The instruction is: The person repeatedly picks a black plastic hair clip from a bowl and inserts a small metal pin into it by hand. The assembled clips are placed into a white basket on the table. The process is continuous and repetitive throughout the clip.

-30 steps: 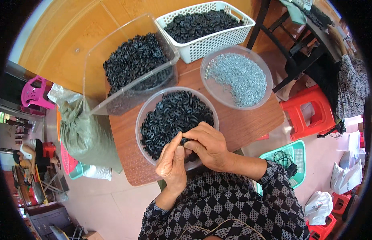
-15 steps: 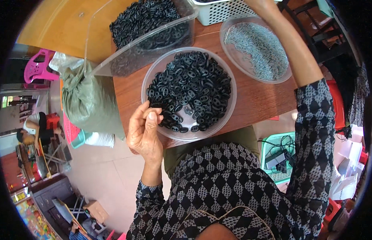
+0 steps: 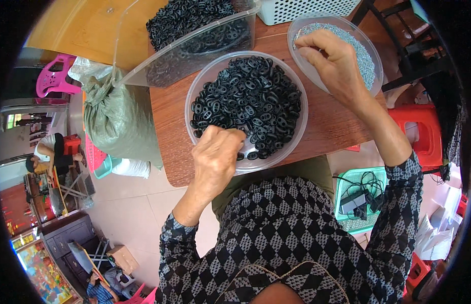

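Note:
A round clear plastic tub (image 3: 303, 114) sits on the table before me, heaped with small black oval two-holed pieces (image 3: 250, 96). My left hand (image 3: 215, 157) reaches over its near left rim, its fingers closed down among the pieces. What it pinches is hidden under the fingers. Above the clear oval tub (image 3: 379, 81) at the right, my right hand (image 3: 334, 63) has thumb and forefinger pressed together by the left rim. Small silvery screw-like pieces (image 3: 364, 55) fill that tub. Whatever lies between those fingertips is too small to name.
A large clear bin (image 3: 185, 48) of more black pieces stands at the far left, beside a white perforated basket (image 3: 306, 11). A green sack (image 3: 121, 119) leans left of the wooden table (image 3: 169, 167). At right are a turquoise basket (image 3: 359, 225) and a red stool (image 3: 420, 131).
My right hand has come back from beyond the far edge of view to the oval tub. My left hand has moved right, from the rim down into the black pieces.

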Motion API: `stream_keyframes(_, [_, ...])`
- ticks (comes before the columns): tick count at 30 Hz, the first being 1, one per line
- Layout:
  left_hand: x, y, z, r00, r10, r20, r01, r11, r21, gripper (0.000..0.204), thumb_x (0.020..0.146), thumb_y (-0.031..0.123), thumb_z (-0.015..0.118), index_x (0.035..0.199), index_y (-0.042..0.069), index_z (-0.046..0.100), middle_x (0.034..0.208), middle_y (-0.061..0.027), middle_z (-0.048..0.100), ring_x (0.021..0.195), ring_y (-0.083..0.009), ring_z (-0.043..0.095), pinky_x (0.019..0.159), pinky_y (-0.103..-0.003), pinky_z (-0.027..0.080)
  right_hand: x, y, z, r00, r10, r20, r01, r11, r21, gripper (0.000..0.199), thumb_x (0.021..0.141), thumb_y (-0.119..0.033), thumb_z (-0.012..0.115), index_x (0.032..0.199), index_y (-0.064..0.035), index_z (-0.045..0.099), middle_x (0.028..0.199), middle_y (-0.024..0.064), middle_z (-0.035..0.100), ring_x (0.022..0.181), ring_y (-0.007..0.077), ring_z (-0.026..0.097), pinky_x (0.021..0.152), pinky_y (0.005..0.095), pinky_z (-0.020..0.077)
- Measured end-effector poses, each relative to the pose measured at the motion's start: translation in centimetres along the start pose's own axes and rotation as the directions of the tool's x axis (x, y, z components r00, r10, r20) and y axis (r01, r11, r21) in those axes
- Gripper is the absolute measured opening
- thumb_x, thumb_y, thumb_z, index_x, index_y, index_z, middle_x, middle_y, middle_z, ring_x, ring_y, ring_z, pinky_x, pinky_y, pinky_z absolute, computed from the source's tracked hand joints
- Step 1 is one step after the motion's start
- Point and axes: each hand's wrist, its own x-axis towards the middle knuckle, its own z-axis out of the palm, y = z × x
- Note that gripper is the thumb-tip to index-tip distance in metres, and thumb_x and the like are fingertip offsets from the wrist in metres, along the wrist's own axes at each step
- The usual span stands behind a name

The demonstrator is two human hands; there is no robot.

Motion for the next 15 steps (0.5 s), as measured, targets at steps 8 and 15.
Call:
stream_keyframes(8, [1.1,-0.7,1.5,0.950,0.131,0.284,-0.171,0.978,0.119,0.026,0.059,-0.004,0.064,0.084,-0.001,0.056,0.081,-0.0101,0.055,0.073,-0.0250,0.052,0.063,-0.034,0.045,-1.6,-2.5,-0.6,0.998,0.028,0.057,-0.033,0.995,0.092,0.008,0.076,-0.006,0.062,0.082,-0.0009,0.062,0.075,0.0118,0.059,0.072,0.0282,0.058,0.064,0.0355,0.0456])
stream_keyframes(15, [2.1,-1.1,2.0,0.917,0.149,0.370,-0.204,0.972,0.113,0.016,0.063,-0.004,0.058,0.078,-0.001,0.052,0.075,-0.0112,0.048,0.071,-0.0278,0.050,0.061,-0.037,0.044,-2.8,-2.9,-0.3,0.999,-0.006,0.048,0.000,0.991,0.131,0.006,0.075,-0.002,0.062,0.081,-0.0006,0.061,0.073,0.0109,0.059,0.071,0.0275,0.058,0.062,0.0352,0.0451])
